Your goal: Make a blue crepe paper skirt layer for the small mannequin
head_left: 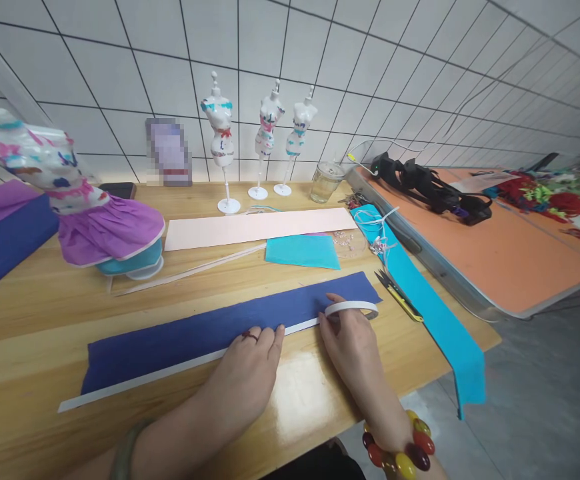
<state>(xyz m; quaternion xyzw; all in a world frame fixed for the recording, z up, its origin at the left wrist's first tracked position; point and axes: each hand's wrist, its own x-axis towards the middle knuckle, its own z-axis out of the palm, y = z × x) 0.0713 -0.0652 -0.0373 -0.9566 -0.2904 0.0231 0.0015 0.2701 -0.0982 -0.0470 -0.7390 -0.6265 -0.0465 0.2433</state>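
Note:
A long strip of dark blue fabric (pixel 185 330) lies flat on the table, with narrow white tape (pixel 155 376) running along its near edge and past its left end. My left hand (pixel 253 363) rests on the tape around mid-strip, its fingers lying on the edge and holding nothing. Farther right, my right hand (pixel 353 343) is closed around a roll of white tape (pixel 350 307). From that roll the tape stretches left toward my left fingers. The right hand's fingertips are partly hidden behind the roll.
Yellow-handled thread snips (pixel 401 298) lie right of the fabric, beside a turquoise strip (pixel 420 303) hanging over the table edge. Behind are a pale pink strip (pixel 260 227), a turquoise piece (pixel 303 251), small mannequins (pixel 223 137), a glass (pixel 326 183) and a dressed mannequin (pixel 105 230).

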